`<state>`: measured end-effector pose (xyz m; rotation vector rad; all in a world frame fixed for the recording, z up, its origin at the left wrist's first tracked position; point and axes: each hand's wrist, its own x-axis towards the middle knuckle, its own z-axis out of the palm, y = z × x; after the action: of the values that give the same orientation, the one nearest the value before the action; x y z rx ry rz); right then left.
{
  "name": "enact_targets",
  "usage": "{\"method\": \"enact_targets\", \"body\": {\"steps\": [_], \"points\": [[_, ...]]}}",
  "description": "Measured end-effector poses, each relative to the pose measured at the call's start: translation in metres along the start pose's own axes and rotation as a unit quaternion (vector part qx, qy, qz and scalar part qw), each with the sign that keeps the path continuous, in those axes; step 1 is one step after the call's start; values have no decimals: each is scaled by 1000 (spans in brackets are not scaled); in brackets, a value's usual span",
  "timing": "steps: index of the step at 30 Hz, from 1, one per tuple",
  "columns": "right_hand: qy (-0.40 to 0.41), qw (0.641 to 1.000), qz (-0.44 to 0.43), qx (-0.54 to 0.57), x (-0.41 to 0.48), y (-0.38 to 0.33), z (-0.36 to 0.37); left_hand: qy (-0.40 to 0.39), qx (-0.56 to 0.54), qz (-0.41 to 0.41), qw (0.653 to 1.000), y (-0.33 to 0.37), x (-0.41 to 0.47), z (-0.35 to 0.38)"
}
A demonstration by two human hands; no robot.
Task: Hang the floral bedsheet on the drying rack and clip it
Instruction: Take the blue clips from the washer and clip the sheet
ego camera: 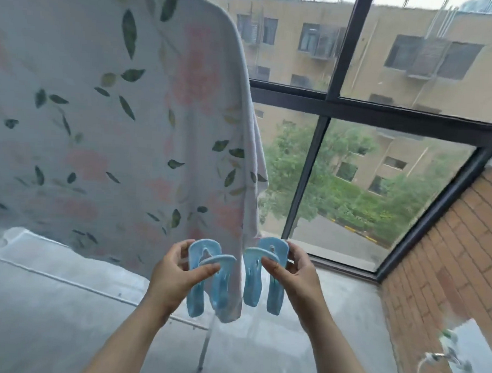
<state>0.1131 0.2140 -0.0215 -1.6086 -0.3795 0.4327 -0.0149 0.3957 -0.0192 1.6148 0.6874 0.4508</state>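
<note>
The floral bedsheet (106, 116), white with pink flowers and green leaves, hangs draped over the drying rack and fills the left of the view. The rack is hidden under it except for one white leg (205, 346) below the sheet's lower corner. My left hand (174, 276) grips a large light-blue clip (202, 281) in front of that corner. My right hand (294, 277) holds a second light-blue clip (265, 275) just right of the sheet's edge. Both clips are held low, apart from the sheet's top edge.
A black-framed window (331, 105) stands right behind the rack, with buildings and trees outside. A brick wall (446, 254) closes the right side, with a tap and hose (443, 359) at its foot. A grey concrete floor (60, 333) lies below.
</note>
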Motion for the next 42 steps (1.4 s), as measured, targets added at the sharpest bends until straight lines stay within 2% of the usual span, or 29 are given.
{"method": "enact_targets", "body": {"steps": [10, 18, 25, 32, 37, 42], "points": [[-103, 988, -117, -22, 118, -74, 79, 106, -23, 34, 993, 32, 91, -63], [-189, 952, -242, -3, 195, -166, 131, 194, -19, 99, 976, 89, 141, -109], [-198, 920, -337, 15, 225, -243, 187, 216, -1, 166, 962, 136, 178, -172], [-158, 901, -405, 4, 255, -328, 231, 159, 65, 236, 956, 196, 248, -239], [-132, 904, -406, 20, 274, -379, 241, 40, 119, 266, 956, 253, 306, -266], [-98, 914, -392, 16, 294, -405, 245, -62, 185, 298, 934, 292, 351, -264]]}}
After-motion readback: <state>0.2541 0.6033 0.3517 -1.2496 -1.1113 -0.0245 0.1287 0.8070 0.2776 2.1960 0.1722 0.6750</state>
